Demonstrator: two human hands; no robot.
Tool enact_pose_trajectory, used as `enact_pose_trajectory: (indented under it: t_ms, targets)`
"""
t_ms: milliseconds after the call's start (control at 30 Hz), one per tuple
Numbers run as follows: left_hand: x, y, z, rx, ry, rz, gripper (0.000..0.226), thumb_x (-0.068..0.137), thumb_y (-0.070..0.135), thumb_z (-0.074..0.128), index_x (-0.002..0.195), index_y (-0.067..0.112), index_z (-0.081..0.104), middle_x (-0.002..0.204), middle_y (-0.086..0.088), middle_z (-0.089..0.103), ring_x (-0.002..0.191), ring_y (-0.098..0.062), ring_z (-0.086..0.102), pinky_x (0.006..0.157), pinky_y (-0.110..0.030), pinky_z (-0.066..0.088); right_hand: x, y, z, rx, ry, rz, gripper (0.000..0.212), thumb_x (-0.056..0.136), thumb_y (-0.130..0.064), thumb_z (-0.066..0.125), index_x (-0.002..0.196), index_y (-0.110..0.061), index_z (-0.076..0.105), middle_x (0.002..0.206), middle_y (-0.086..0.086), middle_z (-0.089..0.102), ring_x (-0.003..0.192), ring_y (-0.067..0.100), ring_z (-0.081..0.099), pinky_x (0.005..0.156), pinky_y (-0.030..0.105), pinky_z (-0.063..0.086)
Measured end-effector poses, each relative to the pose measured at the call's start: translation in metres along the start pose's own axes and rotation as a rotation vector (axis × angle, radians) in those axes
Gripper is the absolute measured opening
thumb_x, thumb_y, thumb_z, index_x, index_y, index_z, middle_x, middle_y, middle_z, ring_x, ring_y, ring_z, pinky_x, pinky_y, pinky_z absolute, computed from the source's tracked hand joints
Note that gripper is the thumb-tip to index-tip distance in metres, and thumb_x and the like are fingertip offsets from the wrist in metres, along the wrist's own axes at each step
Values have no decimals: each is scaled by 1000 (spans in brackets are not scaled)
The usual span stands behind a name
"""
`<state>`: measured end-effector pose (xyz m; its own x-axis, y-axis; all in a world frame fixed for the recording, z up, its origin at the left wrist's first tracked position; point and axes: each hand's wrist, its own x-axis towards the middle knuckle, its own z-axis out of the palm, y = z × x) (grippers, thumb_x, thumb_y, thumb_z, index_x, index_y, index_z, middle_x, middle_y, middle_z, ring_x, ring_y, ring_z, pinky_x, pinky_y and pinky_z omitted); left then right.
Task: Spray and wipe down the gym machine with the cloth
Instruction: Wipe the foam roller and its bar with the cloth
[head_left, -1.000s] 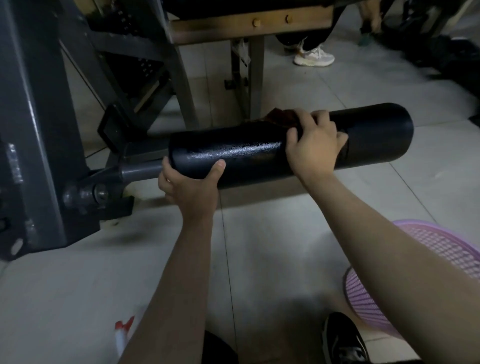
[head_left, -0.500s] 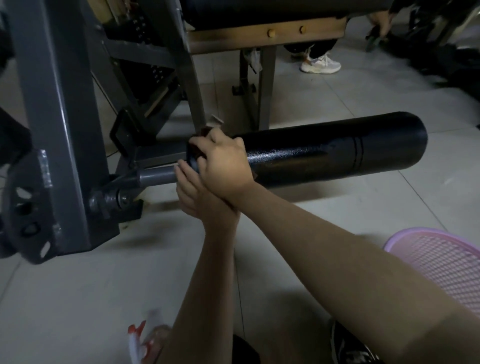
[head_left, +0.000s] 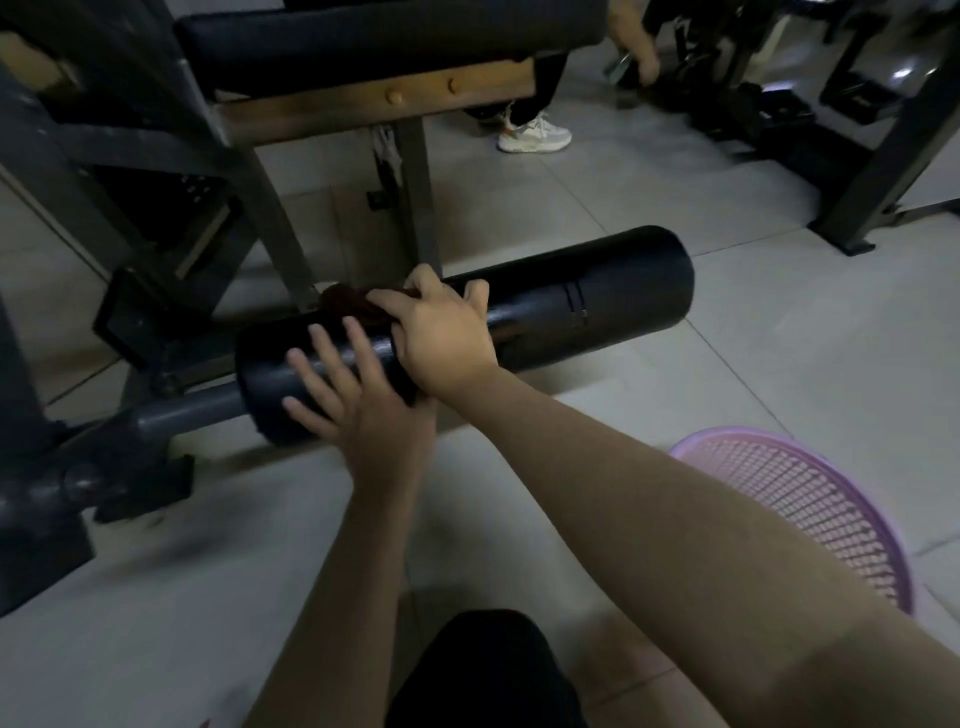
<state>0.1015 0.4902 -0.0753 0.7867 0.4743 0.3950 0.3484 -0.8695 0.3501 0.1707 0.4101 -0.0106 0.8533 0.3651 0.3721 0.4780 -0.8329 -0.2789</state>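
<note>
Left hand (head_left: 358, 415) lies flat on the near face of the roller (head_left: 613, 291), fingers straight and spread, holding nothing. My right hand (head_left: 441, 332) crosses over the left wrist and sits on top of the roller just beyond it, fingers curled over the far side, pressing the cloth (head_left: 347, 303) down. The cloth is dark brown and bunched. It sticks out from under the thumb side of that hand, on the roller's upper edge, just past the left fingertips.

The roller is black and glossy and lies level across my view. Its free end runs well out to the right of both hands, with a few thin grooves near that end. To the left of the left hand, a grey bar (head_left: 187, 413) comes out of the roller's end and joins the frame (head_left: 260, 208).

Beyond the hands, above the roller, I see a black pad (head_left: 389, 41) on a wooden board (head_left: 374, 104), held up by grey posts. Further off, past the right hand, a white shoe (head_left: 535, 136) stands on the tiled floor (head_left: 779, 332).

Under the right forearm, on the near right, is a purple mesh basket (head_left: 753, 430). Between the two forearms, close to me, is a knee (head_left: 483, 670) in black.
</note>
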Motion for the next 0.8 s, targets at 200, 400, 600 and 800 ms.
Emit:
enact_pose_trajectory:
  t_ms: [200, 400, 600, 800]
  targets:
    - [-2, 9, 4, -46, 5, -18, 95, 87, 77, 48, 159, 20, 22, 167, -16, 14, 153, -43, 5, 115, -70, 7, -8, 81, -21, -50, 86, 103, 41, 91, -28, 52, 131, -37, 60, 119, 3, 53, 94, 27, 60, 89, 46, 24]
    - [-4, 18, 7, -72, 17, -80, 94, 88, 76, 43, 161, 22, 17, 169, -14, 5, 154, -41, -3, 116, -68, 2, -19, 177, -41, -71, 214, 252, 44, 86, -21, 57, 126, -35, 64, 114, 6, 55, 85, 29, 58, 84, 43, 25]
    - [-19, 41, 10, -87, 48, -139, 75, 100, 58, 49, 160, 25, 21, 168, -18, 6, 153, -45, 0, 115, -69, 15, -28, 249, -63, -6, 290, 459, 47, 86, -16, 50, 125, -38, 63, 117, 3, 51, 89, 23, 55, 92, 41, 21]
    - [-9, 45, -9, -94, -44, -202, 78, 92, 57, 60, 156, 26, 29, 167, -14, 10, 151, -43, 3, 117, -62, 16, -18, 217, -52, 171, 241, 473, 45, 88, -15, 53, 129, -31, 62, 119, 7, 51, 93, 29, 54, 94, 43, 25]
